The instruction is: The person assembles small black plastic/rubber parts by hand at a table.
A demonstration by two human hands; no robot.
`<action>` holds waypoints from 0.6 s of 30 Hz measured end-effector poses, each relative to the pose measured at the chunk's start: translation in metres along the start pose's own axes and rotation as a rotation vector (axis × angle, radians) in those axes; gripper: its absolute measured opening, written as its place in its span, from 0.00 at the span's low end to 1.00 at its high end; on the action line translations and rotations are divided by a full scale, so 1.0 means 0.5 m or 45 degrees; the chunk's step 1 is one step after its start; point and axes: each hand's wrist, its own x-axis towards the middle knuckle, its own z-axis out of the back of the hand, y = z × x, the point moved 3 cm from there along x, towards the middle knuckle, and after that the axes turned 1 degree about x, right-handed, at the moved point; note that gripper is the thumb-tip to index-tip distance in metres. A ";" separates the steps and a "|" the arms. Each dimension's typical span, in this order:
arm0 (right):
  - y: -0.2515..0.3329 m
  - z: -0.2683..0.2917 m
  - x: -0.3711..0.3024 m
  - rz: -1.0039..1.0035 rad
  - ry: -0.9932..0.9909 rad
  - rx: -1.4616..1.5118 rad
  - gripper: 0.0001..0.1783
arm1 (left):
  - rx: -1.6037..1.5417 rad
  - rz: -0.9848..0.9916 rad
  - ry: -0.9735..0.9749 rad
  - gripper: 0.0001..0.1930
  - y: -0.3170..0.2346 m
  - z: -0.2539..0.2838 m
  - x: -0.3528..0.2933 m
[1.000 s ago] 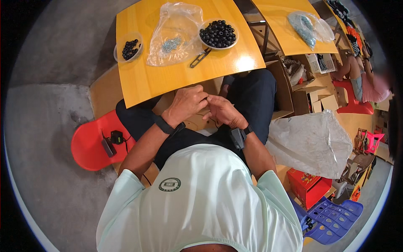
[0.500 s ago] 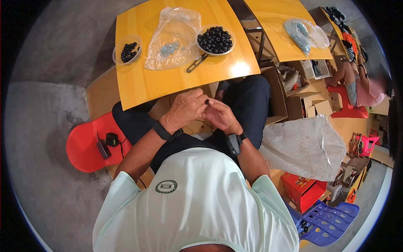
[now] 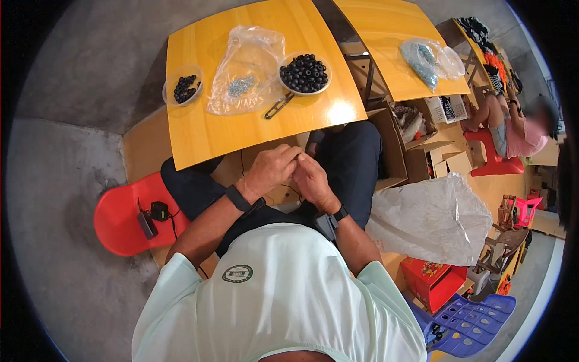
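The left hand (image 3: 270,170) and right hand (image 3: 312,180) meet fingertip to fingertip over the lap, just below the yellow table's (image 3: 199,136) near edge. Both are pinched on something too small to identify. On the table, a crumpled clear plastic bag (image 3: 244,72) of small pale pieces lies between two bowls of black beads (image 3: 304,72). A large white bag (image 3: 431,217) sits to the right, above a red box (image 3: 429,279).

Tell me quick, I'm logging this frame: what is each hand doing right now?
Left hand: fingers curled, fingertips meeting the right hand; what it holds cannot be told.
Right hand: curled against the left hand; contents hidden.
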 end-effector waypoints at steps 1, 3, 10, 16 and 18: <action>0.003 -0.002 0.000 0.017 -0.036 0.009 0.17 | 0.002 -0.002 -0.005 0.18 0.001 -0.002 0.002; -0.001 0.012 0.003 0.022 -0.032 0.002 0.17 | 0.049 -0.008 0.011 0.18 0.002 -0.009 0.005; -0.003 0.021 0.010 0.069 -0.052 0.005 0.16 | 0.092 0.011 0.002 0.16 -0.002 -0.011 0.009; -0.003 0.065 0.013 -0.033 0.049 0.048 0.16 | 0.016 0.001 -0.060 0.15 0.007 -0.017 0.017; -0.004 0.064 0.014 -0.021 0.047 0.067 0.16 | 0.036 0.026 -0.025 0.15 0.008 -0.014 0.015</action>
